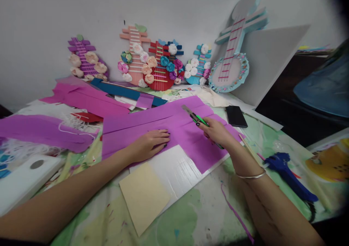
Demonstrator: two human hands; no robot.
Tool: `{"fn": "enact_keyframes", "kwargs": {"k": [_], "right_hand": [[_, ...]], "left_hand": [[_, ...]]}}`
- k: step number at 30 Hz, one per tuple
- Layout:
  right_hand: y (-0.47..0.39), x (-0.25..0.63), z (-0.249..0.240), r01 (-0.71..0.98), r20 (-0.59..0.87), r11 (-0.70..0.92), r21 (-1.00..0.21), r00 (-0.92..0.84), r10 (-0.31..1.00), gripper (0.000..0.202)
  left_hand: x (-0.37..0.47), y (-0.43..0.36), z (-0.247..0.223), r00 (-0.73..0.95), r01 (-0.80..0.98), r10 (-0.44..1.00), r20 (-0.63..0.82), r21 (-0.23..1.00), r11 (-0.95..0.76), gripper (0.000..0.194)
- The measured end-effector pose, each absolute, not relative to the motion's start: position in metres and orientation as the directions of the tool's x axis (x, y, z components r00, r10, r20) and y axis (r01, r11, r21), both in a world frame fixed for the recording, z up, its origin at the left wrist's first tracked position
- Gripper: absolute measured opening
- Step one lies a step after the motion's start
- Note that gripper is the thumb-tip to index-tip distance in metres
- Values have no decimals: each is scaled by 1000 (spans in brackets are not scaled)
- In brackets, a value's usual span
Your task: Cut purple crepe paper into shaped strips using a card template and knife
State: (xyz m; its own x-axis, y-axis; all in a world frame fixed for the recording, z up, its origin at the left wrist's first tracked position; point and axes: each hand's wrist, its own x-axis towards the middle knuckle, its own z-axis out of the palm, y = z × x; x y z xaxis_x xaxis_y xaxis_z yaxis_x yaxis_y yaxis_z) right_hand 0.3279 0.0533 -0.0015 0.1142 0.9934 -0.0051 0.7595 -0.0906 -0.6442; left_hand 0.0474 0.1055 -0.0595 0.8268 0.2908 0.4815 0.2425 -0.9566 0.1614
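Purple crepe paper [174, 120] lies spread over a white board [177, 169] in front of me, with straight slits or creases across it. My left hand [152, 143] rests flat on the paper, fingers stretched out. In my right hand [215, 131] is a green and black utility knife [200, 119], its blade out and pointing to the upper left over the paper. Whether the blade touches the paper I cannot tell. A pale yellow square card [145, 195] overlaps the board's near left part.
Decorated paper guitars [160, 64] lean along the wall. To the right are a black phone [236, 116] and a blue glue gun [290, 175]. Magenta paper [87, 96], another purple sheet [46, 129], white strings [73, 120] and a white box-like object [29, 177] are at left.
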Motion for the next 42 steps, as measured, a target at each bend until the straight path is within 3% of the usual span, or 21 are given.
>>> {"fn": "enact_keyframes", "kwargs": {"k": [5, 9, 13, 18, 33, 42], "right_hand": [[54, 329, -4, 780, 28, -71, -622, 113, 993, 42], [55, 332, -3, 863, 32, -57, -501, 84, 996, 53], [54, 338, -3, 898, 92, 118, -423, -87, 992, 29], [56, 354, -3, 854, 110, 262, -449, -238, 965, 25], [62, 376, -2, 905, -23, 199, -376, -224, 974, 30], [65, 373, -9, 906, -9, 233, -354, -252, 968, 35]], "left_hand": [[47, 106, -60, 824, 254, 303, 479, 165, -953, 29], [47, 106, -59, 826, 258, 310, 470, 173, -950, 30], [46, 105, -59, 811, 243, 295, 506, 168, -955, 30], [46, 105, -59, 789, 208, 272, 552, 177, -962, 28], [47, 107, -61, 789, 178, 266, 554, 208, -962, 27], [46, 105, -59, 807, 211, 294, 512, 213, -954, 28]]}}
